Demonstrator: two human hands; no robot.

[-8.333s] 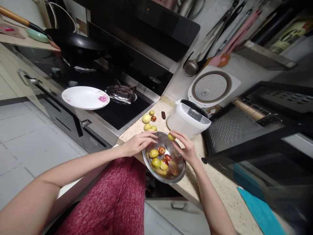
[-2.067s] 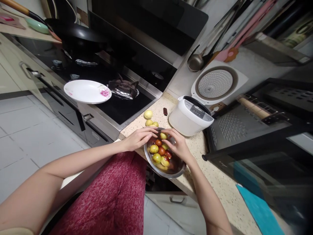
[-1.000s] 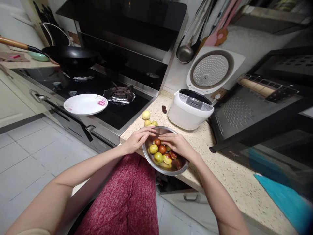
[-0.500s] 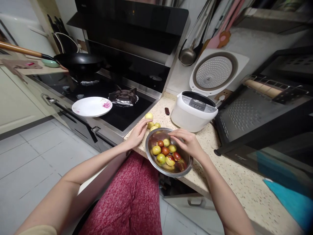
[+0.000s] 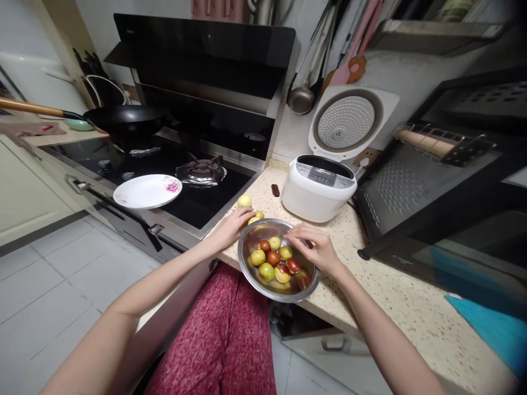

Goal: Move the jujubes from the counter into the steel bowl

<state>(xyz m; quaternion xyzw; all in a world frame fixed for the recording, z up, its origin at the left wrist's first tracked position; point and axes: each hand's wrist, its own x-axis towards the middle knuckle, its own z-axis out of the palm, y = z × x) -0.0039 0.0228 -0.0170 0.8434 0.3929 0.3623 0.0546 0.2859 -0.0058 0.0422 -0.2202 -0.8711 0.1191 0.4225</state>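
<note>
A metal bowl (image 5: pixel 244 269) stands at the counter's front edge with several green and red jujubes (image 5: pixel 273 258) in it. Beyond its left rim, more green jujubes (image 5: pixel 259 215) lie on the counter, and a pale one (image 5: pixel 244 201) sits a little farther back. My left hand (image 5: pixel 231 226) reaches to this small group, fingers extended over it; its fingertips partly cover the fruit, and contact is hard to judge. Over the bowl's right rim hovers my right hand (image 5: pixel 315 247), its fingers bent and the thumb apart, with nothing visible between them.
A white rice cooker (image 5: pixel 319 192) with its lid raised stands behind the bowl, near a small dark red object (image 5: pixel 275 190). On the left, a floral plate (image 5: pixel 144 192) rests by the gas burner (image 5: pixel 202 170), before a black wok (image 5: pixel 127 118). A black oven (image 5: pixel 444 219) borders the right.
My left hand has moved from near the pale jujube down to the green ones beside the bowl. My right hand stays by the right rim. The view has shifted slightly.
</note>
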